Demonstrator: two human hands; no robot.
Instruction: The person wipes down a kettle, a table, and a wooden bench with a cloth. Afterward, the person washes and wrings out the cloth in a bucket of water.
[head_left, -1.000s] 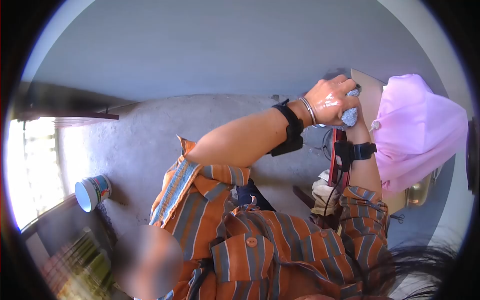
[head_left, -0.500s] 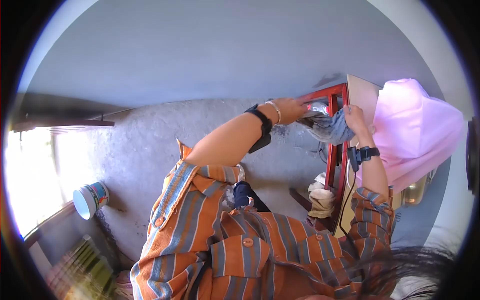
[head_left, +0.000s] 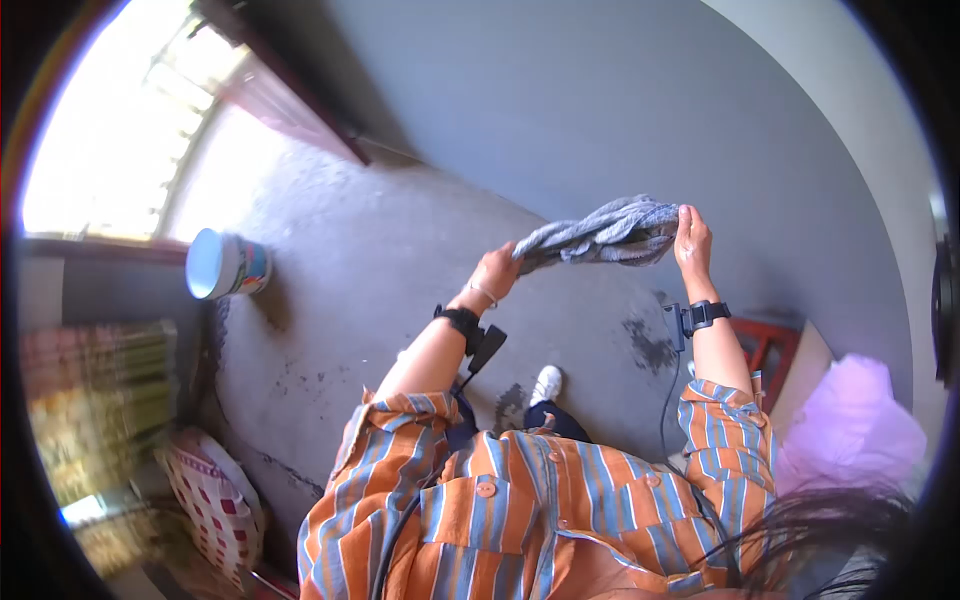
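Observation:
A grey-blue cloth [head_left: 605,232], bunched and twisted lengthwise, is stretched in the air between my two hands. My left hand [head_left: 494,273] is closed round its left end. At the other end, my right hand [head_left: 692,240] grips the cloth with the thumb pointing up. Both arms are held out in front of me above the concrete floor, and the cloth hangs clear of it. Parts of the fingers on each hand are hidden behind the cloth.
A white bucket [head_left: 228,265] with a printed label stands on the floor at left, near the bright doorway. A red frame [head_left: 765,345] and a pink cloth-like cover [head_left: 850,425] are at right. A checked cushion-like item [head_left: 210,495] lies lower left. The grey wall [head_left: 640,110] rises ahead.
The view has swung left, away from the red frame. The cloth, which was at the frame, is now lifted away from it and stretched between both hands.

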